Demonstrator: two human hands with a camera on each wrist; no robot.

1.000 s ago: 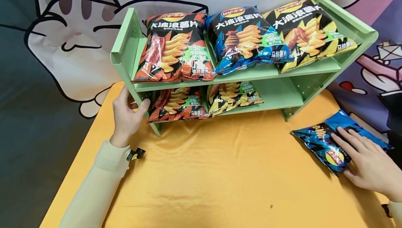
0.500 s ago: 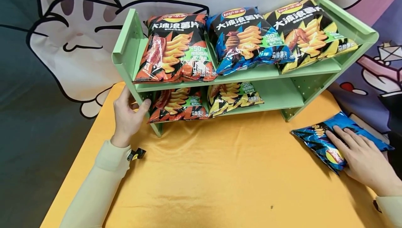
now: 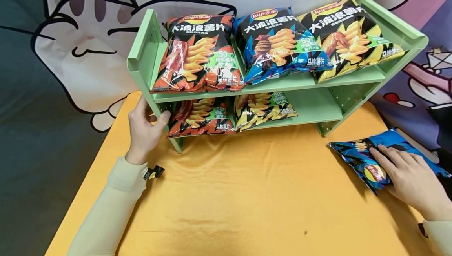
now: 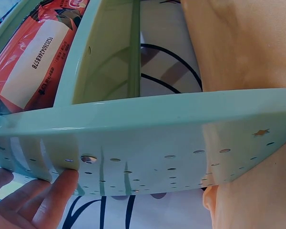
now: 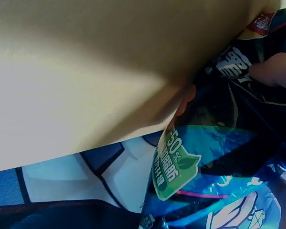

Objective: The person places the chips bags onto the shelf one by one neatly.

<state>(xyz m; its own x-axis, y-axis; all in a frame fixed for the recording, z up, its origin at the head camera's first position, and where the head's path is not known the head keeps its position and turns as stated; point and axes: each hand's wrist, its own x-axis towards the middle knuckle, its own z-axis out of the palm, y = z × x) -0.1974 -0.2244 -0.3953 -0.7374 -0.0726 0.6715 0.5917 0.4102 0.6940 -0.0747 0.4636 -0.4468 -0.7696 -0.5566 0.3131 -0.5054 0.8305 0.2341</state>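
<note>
A light green two-tier shelf (image 3: pixel 268 87) stands on the yellow-covered table. My left hand (image 3: pixel 144 130) grips its left side panel, thumb at the front edge; in the left wrist view, fingers (image 4: pixel 62 195) lie against the panel's perforated outer face. At the right, my right hand (image 3: pixel 413 173) holds a blue bag of potato chips (image 3: pixel 360 164) across its middle, fingers over the top. The right wrist view shows the thumb on the bag's (image 5: pixel 186 143) dark printed face and a fingertip at its other side. The palm side is hidden in the head view.
On the upper tier sit a red chip bag (image 3: pixel 197 52), a blue one (image 3: pixel 279 44) and a black-yellow one (image 3: pixel 349 36). Below are another red bag (image 3: pixel 201 117) and a smaller-looking yellow one (image 3: pixel 263 109), with bare shelf board (image 3: pixel 314 105) to their right. A cartoon backdrop (image 3: pixel 88 64) hangs behind.
The blue chip bag at the right has turned slightly, its far end shifting right and toward me. My right hand has moved a little left and its fingers bend more. The left hand stays put.
</note>
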